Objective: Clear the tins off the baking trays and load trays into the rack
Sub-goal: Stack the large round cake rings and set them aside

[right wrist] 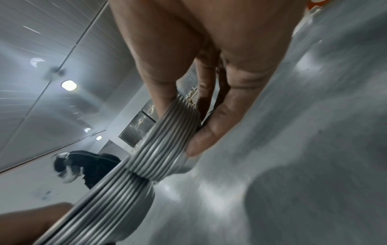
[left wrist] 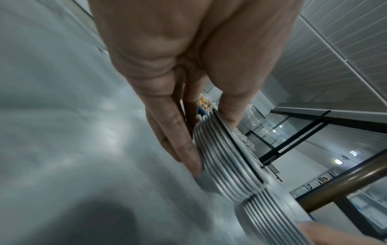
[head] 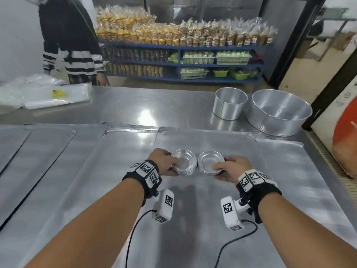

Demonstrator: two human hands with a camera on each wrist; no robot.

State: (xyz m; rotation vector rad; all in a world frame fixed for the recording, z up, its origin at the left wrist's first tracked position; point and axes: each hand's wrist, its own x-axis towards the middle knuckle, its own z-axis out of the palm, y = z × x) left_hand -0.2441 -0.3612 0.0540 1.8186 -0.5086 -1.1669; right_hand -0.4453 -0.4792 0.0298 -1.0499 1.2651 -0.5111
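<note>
Two stacks of several small round silver tins sit side by side, rims touching, over a flat baking tray (head: 202,144). My left hand (head: 170,164) grips the left stack (head: 186,161), thumb on the top rim and fingers underneath. My right hand (head: 222,169) grips the right stack (head: 208,161) the same way. In the left wrist view the left stack (left wrist: 226,165) shows its ribbed rims between thumb and fingers (left wrist: 184,149), with the other stack (left wrist: 272,220) below it. The right wrist view shows the right stack (right wrist: 167,145) pinched, and the left stack (right wrist: 108,203) against it.
More flat trays (head: 48,161) lie overlapping across the steel table (head: 135,105). Two large round cake tins (head: 229,103) (head: 278,113) stand at the back right. Plastic bags (head: 48,95) lie back left, where a person (head: 71,39) stands. A blue shelf (head: 179,64) of packed bread lines the wall.
</note>
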